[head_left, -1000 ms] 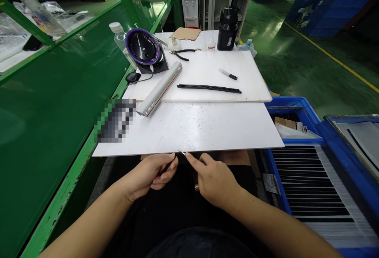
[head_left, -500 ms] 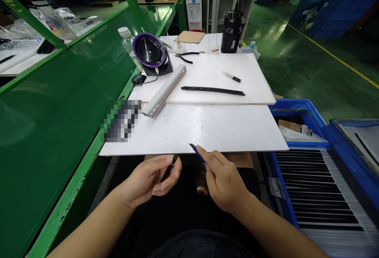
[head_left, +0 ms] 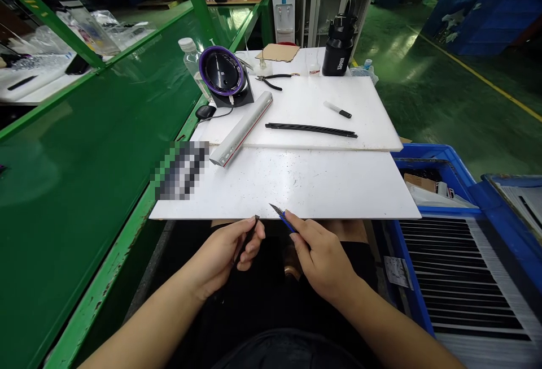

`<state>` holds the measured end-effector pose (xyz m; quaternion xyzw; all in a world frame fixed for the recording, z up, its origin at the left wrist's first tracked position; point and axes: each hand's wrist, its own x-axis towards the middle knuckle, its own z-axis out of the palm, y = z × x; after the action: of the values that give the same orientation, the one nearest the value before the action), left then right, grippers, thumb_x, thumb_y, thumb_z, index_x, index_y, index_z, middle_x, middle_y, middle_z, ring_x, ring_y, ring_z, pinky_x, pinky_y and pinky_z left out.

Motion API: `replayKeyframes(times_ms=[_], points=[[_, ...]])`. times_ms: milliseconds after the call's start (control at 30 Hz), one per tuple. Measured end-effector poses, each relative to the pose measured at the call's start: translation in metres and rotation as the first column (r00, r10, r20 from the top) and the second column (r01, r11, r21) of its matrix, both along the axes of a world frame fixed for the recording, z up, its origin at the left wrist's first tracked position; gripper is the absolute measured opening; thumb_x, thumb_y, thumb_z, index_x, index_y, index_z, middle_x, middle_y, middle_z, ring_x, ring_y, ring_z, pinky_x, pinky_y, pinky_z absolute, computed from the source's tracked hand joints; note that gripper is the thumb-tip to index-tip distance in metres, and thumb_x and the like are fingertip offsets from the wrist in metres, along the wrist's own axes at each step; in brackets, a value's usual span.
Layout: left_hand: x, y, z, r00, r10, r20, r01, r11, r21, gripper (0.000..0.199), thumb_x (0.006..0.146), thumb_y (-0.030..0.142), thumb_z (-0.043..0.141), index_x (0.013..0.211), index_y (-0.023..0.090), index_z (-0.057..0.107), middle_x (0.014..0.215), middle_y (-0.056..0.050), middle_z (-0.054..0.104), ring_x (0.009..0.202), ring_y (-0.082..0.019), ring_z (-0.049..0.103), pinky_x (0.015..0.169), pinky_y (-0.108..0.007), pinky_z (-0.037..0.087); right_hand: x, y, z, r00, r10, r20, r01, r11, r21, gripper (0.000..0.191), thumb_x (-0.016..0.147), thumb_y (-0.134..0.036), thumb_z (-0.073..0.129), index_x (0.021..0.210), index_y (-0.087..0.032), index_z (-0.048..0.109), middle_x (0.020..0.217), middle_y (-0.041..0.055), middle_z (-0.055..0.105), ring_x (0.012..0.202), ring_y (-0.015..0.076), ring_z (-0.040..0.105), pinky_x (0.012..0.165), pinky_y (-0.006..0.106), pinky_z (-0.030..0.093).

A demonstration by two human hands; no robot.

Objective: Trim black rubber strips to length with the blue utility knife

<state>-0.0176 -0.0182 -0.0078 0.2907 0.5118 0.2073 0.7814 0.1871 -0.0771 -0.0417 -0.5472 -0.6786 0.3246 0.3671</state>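
Note:
My left hand (head_left: pixel 235 244) pinches a thin dark strip (head_left: pixel 244 239) between thumb and fingers, just below the table's front edge. Most of the strip is hidden by the hand. In my right hand (head_left: pixel 322 256) is a blue craft knife (head_left: pixel 287 220), its pointed blade turned up and left toward the strip but apart from it. Farther off, on a white foam board (head_left: pixel 305 95), lie long black strips (head_left: pixel 311 129) and a white-and-black pen-like tool (head_left: pixel 337 109). A long grey-white model train car body (head_left: pixel 243 130) with a red line lies slantwise across the board's edge.
Black-handled nippers (head_left: pixel 271 82), a purple-rimmed fan (head_left: pixel 222 70), a clear bottle (head_left: pixel 190 58) and a black flask (head_left: pixel 339 47) stand or lie at the back. Blue crates (head_left: pixel 449 157) with black strips sit to the right. A green rail (head_left: pixel 110 278) runs along the left.
My left hand has turned, and the strip's end now shows above the thumb. More of the knife blade is visible in my right hand. The whole view has shifted slightly.

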Motion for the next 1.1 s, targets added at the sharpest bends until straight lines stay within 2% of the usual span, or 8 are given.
replayKeyframes(times_ms=[233,433,867,1000,1100], points=[[-0.002,0.006,-0.015,0.999,-0.033,0.002,0.033,0.995,-0.089,0.03,0.09,0.042,0.05,0.074,0.016,0.048,0.06,0.002,0.039,0.048,-0.007,0.027,0.043,-0.017,0.016,-0.003,0.001,0.004,0.989,0.062,0.131,-0.048,0.993,-0.107,0.056,0.096,-0.015,0.043,0.151,-0.023,0.047,0.106,0.0071,0.066,0.09,0.0191,0.065,0.086,0.034,0.054],[-0.002,0.011,-0.024,0.997,-0.057,-0.046,0.053,0.995,-0.08,0.026,0.091,0.041,0.05,0.078,0.018,0.046,0.061,0.003,0.043,0.045,-0.006,0.027,0.039,-0.016,0.017,-0.005,0.003,0.006,0.972,0.116,0.203,-0.079,0.98,-0.181,0.058,0.095,-0.012,0.042,0.151,-0.025,0.047,0.102,0.0056,0.065,0.088,0.0184,0.064,0.083,0.032,0.052],[0.0,0.013,-0.021,0.983,-0.114,-0.143,0.112,0.993,-0.022,0.033,0.092,0.046,0.049,0.075,0.018,0.045,0.054,0.004,0.04,0.042,-0.005,0.02,0.039,-0.015,0.012,-0.01,0.008,0.008,0.961,0.164,0.223,-0.109,0.964,-0.243,0.059,0.094,-0.012,0.041,0.151,-0.028,0.047,0.101,0.0039,0.064,0.084,0.0169,0.064,0.08,0.029,0.05],[0.001,0.014,-0.021,0.976,-0.125,-0.176,0.128,0.992,0.006,0.035,0.092,0.047,0.049,0.072,0.017,0.044,0.053,0.004,0.04,0.042,-0.004,0.019,0.039,-0.015,0.011,-0.01,0.008,0.011,0.934,0.198,0.299,-0.124,0.96,-0.251,0.061,0.093,-0.013,0.042,0.152,-0.029,0.045,0.101,0.0035,0.064,0.079,0.0172,0.063,0.074,0.029,0.048],[0.0,0.014,-0.021,0.974,-0.126,-0.189,0.131,0.991,0.013,0.036,0.092,0.047,0.048,0.071,0.017,0.044,0.052,0.004,0.04,0.041,-0.004,0.019,0.039,-0.015,0.01,-0.01,0.007,0.013,0.893,0.22,0.394,-0.137,0.964,-0.23,0.062,0.094,-0.014,0.04,0.154,-0.028,0.042,0.1,0.0033,0.063,0.073,0.0169,0.061,0.064,0.028,0.044]])
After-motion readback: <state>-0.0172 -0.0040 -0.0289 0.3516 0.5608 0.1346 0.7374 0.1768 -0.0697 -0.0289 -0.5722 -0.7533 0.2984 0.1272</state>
